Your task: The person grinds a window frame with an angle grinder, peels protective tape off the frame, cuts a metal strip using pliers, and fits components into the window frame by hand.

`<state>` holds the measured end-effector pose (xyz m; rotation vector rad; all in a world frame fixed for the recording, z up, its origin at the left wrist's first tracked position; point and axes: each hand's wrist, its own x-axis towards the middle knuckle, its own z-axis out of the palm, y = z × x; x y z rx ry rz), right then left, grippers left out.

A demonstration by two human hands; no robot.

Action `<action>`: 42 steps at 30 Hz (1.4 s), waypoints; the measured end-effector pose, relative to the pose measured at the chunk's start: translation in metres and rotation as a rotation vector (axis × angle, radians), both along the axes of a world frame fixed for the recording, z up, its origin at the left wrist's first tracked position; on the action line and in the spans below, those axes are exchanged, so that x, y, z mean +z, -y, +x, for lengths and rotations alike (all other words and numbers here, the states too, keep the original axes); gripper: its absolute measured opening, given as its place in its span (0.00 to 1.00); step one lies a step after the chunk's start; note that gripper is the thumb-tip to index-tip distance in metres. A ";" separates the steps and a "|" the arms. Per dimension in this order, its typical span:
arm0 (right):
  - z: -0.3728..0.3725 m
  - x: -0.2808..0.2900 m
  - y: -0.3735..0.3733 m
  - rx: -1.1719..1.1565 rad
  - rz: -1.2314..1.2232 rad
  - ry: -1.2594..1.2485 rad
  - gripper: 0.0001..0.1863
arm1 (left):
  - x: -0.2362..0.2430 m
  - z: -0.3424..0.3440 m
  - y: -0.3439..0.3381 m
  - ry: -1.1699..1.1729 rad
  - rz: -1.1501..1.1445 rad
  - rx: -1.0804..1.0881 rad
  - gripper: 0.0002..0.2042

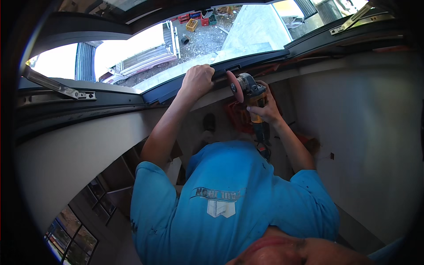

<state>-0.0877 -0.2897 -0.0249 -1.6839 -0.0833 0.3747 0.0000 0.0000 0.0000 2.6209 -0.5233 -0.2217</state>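
Observation:
My left hand (pixel 198 81) is closed at the dark window track (pixel 170 88), fingers curled out of sight; I cannot make out what they hold. My right hand (pixel 267 108) grips a yellow and black angle grinder (pixel 257 117) by its body. Its reddish disc (pixel 235 87) stands on edge just right of my left hand, close to the frame; I cannot tell whether they touch.
Metal window hinges (pixel 77 93) (pixel 349 24) sit at both sides of the opening. Outside lie coloured crates (pixel 192 25) on gravel. Below the sill are a red object (pixel 238 117) on the floor and a pale wall (pixel 357 128) at right.

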 end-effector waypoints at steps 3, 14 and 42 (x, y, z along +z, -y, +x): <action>-0.004 -0.001 -0.005 -0.002 -0.031 0.009 0.49 | 0.001 -0.005 -0.005 -0.018 0.012 -0.003 0.07; 0.001 0.008 -0.004 0.014 -0.030 0.039 0.48 | -0.002 0.000 -0.003 -0.039 0.034 -0.003 0.13; 0.003 0.014 -0.003 0.020 -0.102 0.041 0.48 | -0.004 0.003 -0.002 -0.064 0.018 0.005 0.15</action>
